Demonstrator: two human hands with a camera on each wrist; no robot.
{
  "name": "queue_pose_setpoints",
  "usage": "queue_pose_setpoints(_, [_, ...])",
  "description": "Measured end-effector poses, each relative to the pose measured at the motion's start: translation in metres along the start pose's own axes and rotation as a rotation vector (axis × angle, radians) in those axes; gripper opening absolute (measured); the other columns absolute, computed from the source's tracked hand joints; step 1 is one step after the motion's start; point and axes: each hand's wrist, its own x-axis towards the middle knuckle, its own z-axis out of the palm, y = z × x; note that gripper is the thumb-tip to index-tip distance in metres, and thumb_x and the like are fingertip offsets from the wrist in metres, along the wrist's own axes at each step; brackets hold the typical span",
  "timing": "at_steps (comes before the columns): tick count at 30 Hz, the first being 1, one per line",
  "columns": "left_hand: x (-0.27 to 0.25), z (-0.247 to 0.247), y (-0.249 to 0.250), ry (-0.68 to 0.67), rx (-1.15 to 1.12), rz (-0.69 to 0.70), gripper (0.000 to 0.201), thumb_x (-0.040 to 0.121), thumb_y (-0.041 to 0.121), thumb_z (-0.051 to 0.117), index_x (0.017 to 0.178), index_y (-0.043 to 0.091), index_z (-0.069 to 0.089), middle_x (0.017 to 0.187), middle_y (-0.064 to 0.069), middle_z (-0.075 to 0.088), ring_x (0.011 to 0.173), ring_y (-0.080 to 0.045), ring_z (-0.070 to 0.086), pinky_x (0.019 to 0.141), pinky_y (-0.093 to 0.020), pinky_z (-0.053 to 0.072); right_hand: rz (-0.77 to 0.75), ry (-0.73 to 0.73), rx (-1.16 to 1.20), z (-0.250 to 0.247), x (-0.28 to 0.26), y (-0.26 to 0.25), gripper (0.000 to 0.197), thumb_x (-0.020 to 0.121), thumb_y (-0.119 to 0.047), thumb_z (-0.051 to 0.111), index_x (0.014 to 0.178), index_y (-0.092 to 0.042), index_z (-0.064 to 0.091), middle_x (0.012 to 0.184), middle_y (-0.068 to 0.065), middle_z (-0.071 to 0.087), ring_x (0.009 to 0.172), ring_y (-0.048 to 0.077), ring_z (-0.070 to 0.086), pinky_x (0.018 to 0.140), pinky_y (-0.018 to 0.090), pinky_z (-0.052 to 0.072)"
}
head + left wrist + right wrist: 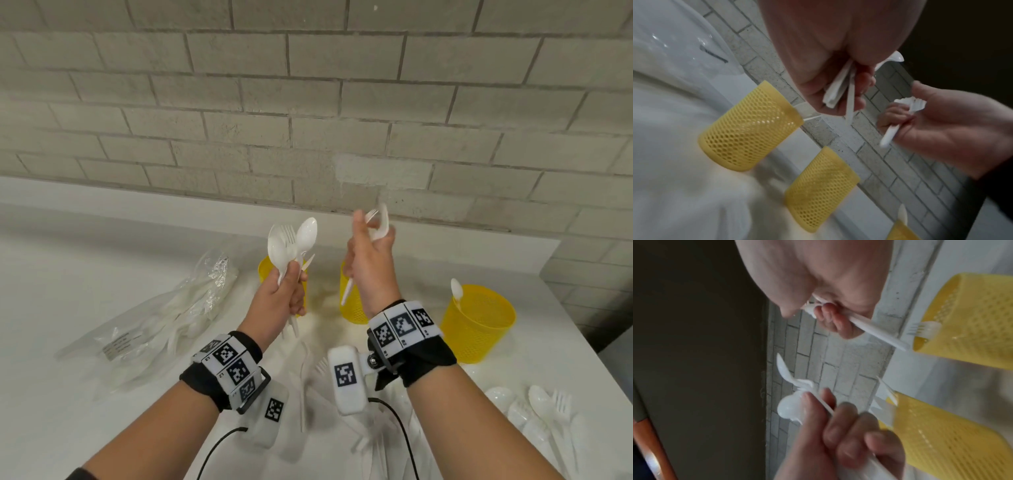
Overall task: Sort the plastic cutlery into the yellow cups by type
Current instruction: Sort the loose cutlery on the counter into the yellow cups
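My left hand (289,287) is raised above the table and grips a bundle of white cutlery (294,240), spoons with a fork among them. My right hand (368,240) is raised beside it and holds a white fork (375,219) by the handle; in the right wrist view its handle (875,331) points toward the middle cup. Three yellow mesh cups stand near the wall. The left cup (265,270) is partly hidden by my left hand and holds knives (887,391). The middle cup (351,305) holds a fork (925,328). The right cup (479,325) holds a spoon (456,291).
Loose white cutlery (544,411) lies at the front right, and more cutlery (308,373) lies under my wrists. A clear plastic bag (164,318) with cutlery lies at the left. A brick wall (308,120) backs the white table (68,257), whose right edge runs just past the right cup.
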Motion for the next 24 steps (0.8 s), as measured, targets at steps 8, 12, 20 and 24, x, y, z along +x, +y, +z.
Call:
queue_pose_setpoints(8, [-0.013, 0.017, 0.016, -0.264, -0.155, -0.165, 0.046, 0.091, 0.059, 0.041, 0.068, 0.020, 0.037, 0.057, 0.002, 0.016, 0.046, -0.010, 0.017, 0.041, -0.021, 0.030, 0.319, -0.367, 0.066, -0.007, -0.011, 0.012, 0.023, 0.084, -0.036, 0.064, 0.091, -0.014, 0.062, 0.061, -0.002, 0.032, 0.041, 0.007, 0.022, 0.048, 0.028, 0.012])
queue_pose_setpoints(12, [-0.017, 0.022, 0.021, -0.307, -0.142, -0.208, 0.041, 0.096, 0.038, 0.049, 0.058, 0.024, 0.049, 0.053, 0.003, 0.017, 0.043, -0.009, 0.019, 0.051, -0.028, 0.050, 0.286, -0.381, 0.068, -0.012, -0.010, 0.016, 0.039, 0.079, -0.053, 0.066, 0.085, -0.015, 0.059, 0.061, -0.001, 0.035, 0.046, 0.009, 0.024, 0.054, 0.031, 0.013])
queue_pose_setpoints(20, [-0.013, 0.027, 0.011, -0.184, -0.058, -0.159, 0.032, 0.100, 0.034, 0.042, 0.101, 0.012, 0.065, 0.053, -0.003, 0.041, 0.039, -0.012, 0.029, 0.058, -0.032, 0.056, 0.064, -0.187, -0.252, -0.015, -0.004, 0.018, 0.022, 0.093, -0.021, 0.053, 0.072, -0.017, 0.060, 0.050, -0.011, 0.054, 0.050, 0.006, 0.050, 0.058, 0.027, 0.040])
queue_pose_setpoints(24, [-0.009, 0.024, 0.007, -0.189, 0.013, -0.097, 0.031, 0.101, 0.034, 0.040, 0.114, 0.017, 0.064, 0.058, 0.002, 0.034, 0.042, -0.009, 0.028, 0.052, -0.026, 0.051, 0.003, -0.069, -0.139, -0.016, 0.016, 0.000, 0.021, 0.101, -0.017, 0.038, 0.108, -0.010, 0.056, 0.079, -0.002, 0.067, 0.065, 0.011, 0.060, 0.065, 0.028, 0.050])
